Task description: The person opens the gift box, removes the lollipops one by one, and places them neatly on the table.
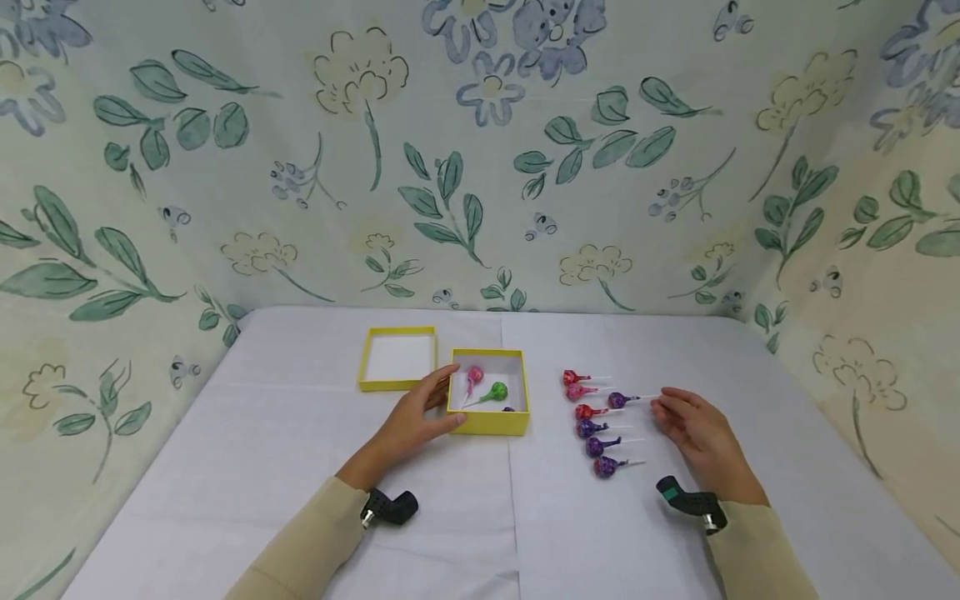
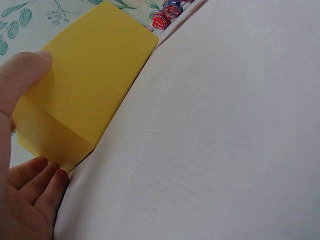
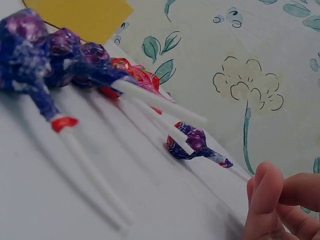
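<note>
Left grip: the left hand (image 1: 411,425) holds the yellow box (image 1: 489,393) at its near left corner, thumb on the front wall, fingers curled round the left side.
Right grip: the right hand (image 1: 693,429) holds nothing; its fingers are loosely bent and narrow, with the tips just beside the stick of the offset purple lollipop (image 1: 619,400).
Lollipops on the worktop: six more lie in a column (image 1: 590,423) between the box and the right hand, red and pink at the far end, purple nearer, sticks pointing right.
In the box: a pink lollipop (image 1: 475,376), a green lollipop (image 1: 497,391) and a dark one partly hidden by the front wall.
Handling: likely light, with a hard head under crinkly, slippery wrapper; the thin stiff stick looks like the best place to pinch.
Box: thin card, light, and would probably slide if unsteadied.
Around: the lid (image 1: 398,357) lies open side up, far left of the box, on the white worktop (image 1: 270,467).
</note>
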